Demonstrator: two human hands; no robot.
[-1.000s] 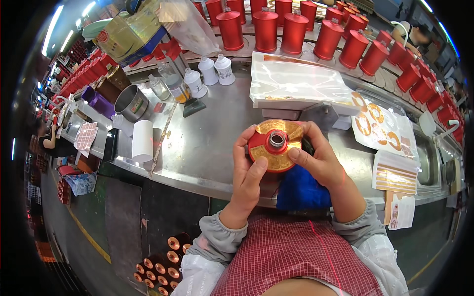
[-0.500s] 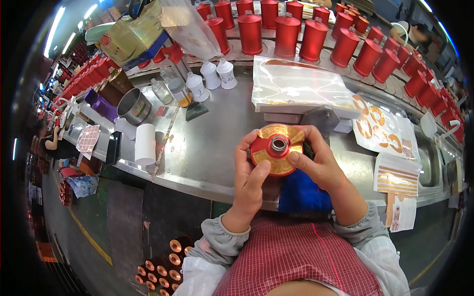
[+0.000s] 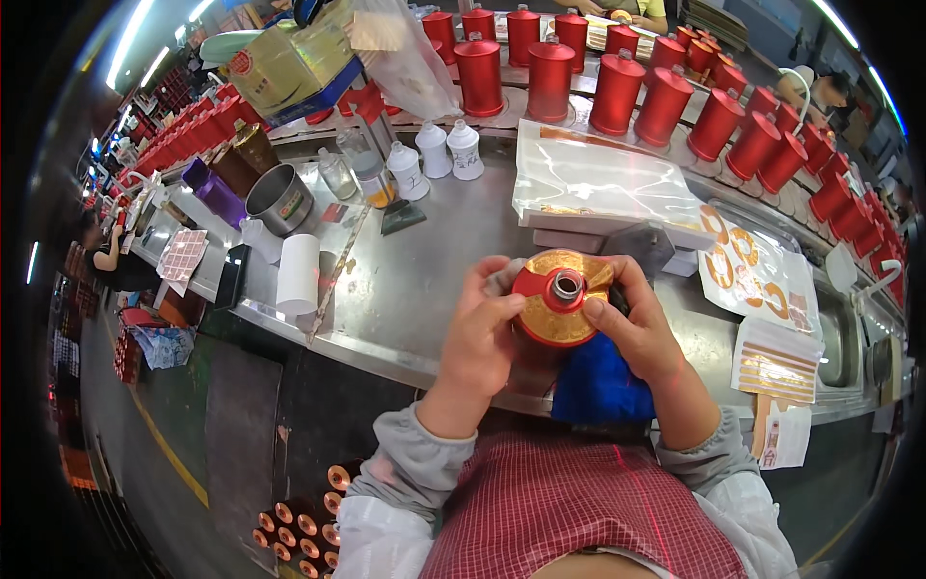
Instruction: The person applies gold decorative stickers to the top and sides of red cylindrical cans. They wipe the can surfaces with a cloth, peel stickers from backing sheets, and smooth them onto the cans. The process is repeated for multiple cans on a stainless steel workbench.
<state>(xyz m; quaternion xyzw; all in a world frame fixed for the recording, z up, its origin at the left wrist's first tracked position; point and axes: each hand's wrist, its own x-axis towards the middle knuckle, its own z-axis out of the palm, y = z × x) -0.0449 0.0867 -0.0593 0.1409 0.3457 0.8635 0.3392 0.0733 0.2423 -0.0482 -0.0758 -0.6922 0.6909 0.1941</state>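
Observation:
Between my hands, over the near edge of the metal bench (image 3: 434, 280), is a red bottle (image 3: 527, 286) tilted so its open neck faces me. A gold ring-shaped sticker (image 3: 550, 318) lies around the neck on its shoulder, with a gap of red at the left. My left hand (image 3: 482, 333) holds the bottle's left side, thumb at the sticker's edge. My right hand (image 3: 641, 323) grips the right side, its thumb pressing on the gold sticker. The bottle's lower body is hidden. A blue cloth (image 3: 600, 381) lies just below my right hand.
Rows of red bottles (image 3: 548, 82) stand on a conveyor behind the bench. Clear film sheets (image 3: 598, 179) and a sheet of gold ring stickers (image 3: 748, 256) are ahead and right, near a sink (image 3: 841, 338). White bottles (image 3: 465, 150), a steel pot (image 3: 280, 200) and a white roll (image 3: 298, 275) stand left.
My view has shifted slightly, so the bench things sit lower and further right. My left thumb has drawn back from the gold sticker's front toward its left edge. Both hands still hold the bottle.

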